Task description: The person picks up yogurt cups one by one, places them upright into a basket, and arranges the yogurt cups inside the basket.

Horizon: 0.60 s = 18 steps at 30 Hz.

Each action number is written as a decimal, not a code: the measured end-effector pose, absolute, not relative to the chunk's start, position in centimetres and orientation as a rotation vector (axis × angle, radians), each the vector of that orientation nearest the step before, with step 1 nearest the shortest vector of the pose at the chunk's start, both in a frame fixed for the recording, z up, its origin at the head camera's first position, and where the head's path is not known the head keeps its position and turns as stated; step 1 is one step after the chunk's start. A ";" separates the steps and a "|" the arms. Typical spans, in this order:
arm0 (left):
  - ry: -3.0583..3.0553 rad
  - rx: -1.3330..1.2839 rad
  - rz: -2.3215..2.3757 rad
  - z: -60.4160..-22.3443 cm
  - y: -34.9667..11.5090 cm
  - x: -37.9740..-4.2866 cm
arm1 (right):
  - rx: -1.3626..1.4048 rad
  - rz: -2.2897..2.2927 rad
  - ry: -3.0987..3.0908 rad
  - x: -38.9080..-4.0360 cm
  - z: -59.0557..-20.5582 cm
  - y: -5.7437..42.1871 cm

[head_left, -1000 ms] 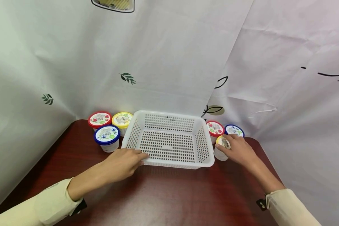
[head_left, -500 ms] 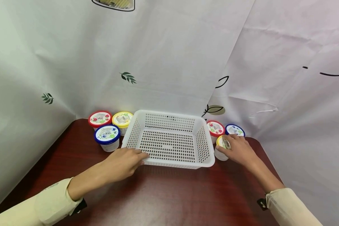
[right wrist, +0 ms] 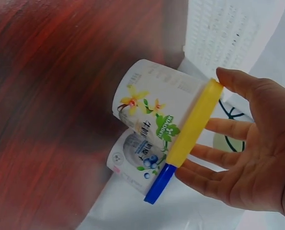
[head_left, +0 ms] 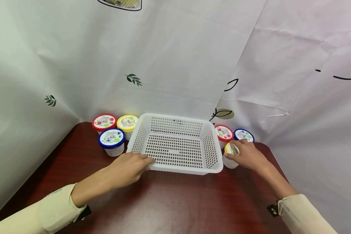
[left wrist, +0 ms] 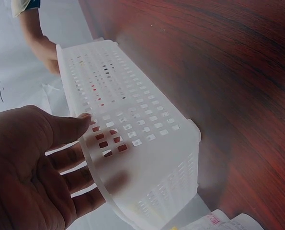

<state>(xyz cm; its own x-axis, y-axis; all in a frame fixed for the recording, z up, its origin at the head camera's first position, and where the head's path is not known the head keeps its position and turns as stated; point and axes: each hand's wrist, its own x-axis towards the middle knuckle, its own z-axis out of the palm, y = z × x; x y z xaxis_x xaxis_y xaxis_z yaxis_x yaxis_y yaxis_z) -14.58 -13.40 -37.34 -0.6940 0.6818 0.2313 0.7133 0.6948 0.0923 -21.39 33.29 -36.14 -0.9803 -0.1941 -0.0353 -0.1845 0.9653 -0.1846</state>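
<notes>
My left hand (head_left: 130,168) grips the near left corner of a white perforated plastic basket (head_left: 175,168). In the left wrist view the thumb lies on one side of its rim, the fingers on the other. At the basket's right, my right hand (head_left: 248,154) holds a white tub with a yellow lid (right wrist: 154,98) by its lid. The right wrist view shows the thumb at one side of that lid and the fingers along the other. Just behind it stand a blue-lidded tub (head_left: 244,135) and a red-lidded tub (head_left: 224,133).
Left of the basket stand a red-lidded tub (head_left: 104,121), a yellow-lidded tub (head_left: 127,123) and a blue-lidded tub (head_left: 111,138). All rest on a dark red wooden table (head_left: 175,198). A pale patterned sheet (head_left: 175,65) hangs behind and along the sides.
The yellow-lidded tub in my right hand has shifted slightly toward me, a little away from the tubs behind it. My left hand and the basket have stayed in place.
</notes>
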 end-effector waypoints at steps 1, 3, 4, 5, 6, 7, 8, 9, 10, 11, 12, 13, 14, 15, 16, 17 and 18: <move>-2.725 -1.133 -0.258 -37.3 -13.4 -14.6 | -0.297 -0.279 3.056 -21.4 -36.0 33.3; -2.724 -1.136 -0.254 -37.3 -13.3 -14.6 | -0.305 -0.277 3.047 -21.4 -35.9 33.3; -2.725 -1.137 -0.252 -37.3 -13.3 -14.6 | -0.307 -0.274 3.039 -21.5 -35.8 33.3; -2.726 -1.139 -0.249 -37.3 -13.3 -14.6 | -0.310 -0.270 3.030 -21.5 -35.7 33.4; -2.729 -1.138 -0.248 -37.2 -13.3 -14.6 | -0.309 -0.267 3.017 -21.6 -35.6 33.4; -2.732 -1.137 -0.248 -37.2 -13.3 -14.5 | -0.305 -0.264 3.002 -21.6 -35.5 33.4; -2.734 -1.136 -0.248 -37.2 -13.3 -14.5 | -0.297 -0.262 2.983 -21.7 -35.3 33.4; -2.738 -1.134 -0.248 -37.2 -13.3 -14.5 | -0.291 -0.257 2.964 -21.8 -35.2 33.4; -2.741 -1.133 -0.249 -37.2 -13.3 -14.5 | -0.280 -0.252 2.944 -21.9 -35.0 33.4; -2.745 -1.131 -0.250 -37.2 -13.3 -14.5 | -0.271 -0.249 2.925 -21.9 -34.9 33.4; -2.746 -1.130 -0.251 -37.2 -13.3 -14.5 | -0.259 -0.250 2.907 -22.0 -34.7 33.3; -2.747 -1.130 -0.252 -37.2 -13.3 -14.5 | -0.251 -0.252 2.891 -22.0 -34.6 33.3; -2.745 -1.130 -0.253 -37.2 -13.3 -14.5 | -0.249 -0.256 2.877 -22.1 -34.5 33.3; -2.743 -1.132 -0.253 -37.2 -13.3 -14.5 | -0.252 -0.259 2.867 -22.1 -34.4 33.3; -2.739 -1.134 -0.253 -37.2 -13.3 -14.5 | -0.258 -0.267 2.856 -22.2 -34.3 33.4; -2.735 -1.136 -0.252 -37.2 -13.4 -14.5 | -0.272 -0.276 2.848 -22.2 -34.3 33.4; -2.732 -1.137 -0.251 -37.3 -13.4 -14.5 | -0.288 -0.283 2.840 -22.3 -34.3 33.5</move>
<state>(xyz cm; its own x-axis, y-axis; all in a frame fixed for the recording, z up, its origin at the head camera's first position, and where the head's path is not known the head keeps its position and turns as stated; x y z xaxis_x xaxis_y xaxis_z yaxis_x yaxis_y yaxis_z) -14.54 -13.36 -37.27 -0.6942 0.6848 0.2216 0.7137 0.6948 0.0887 -22.32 33.46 -34.26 -0.9431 -0.2218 -0.2479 -0.1684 0.9611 -0.2190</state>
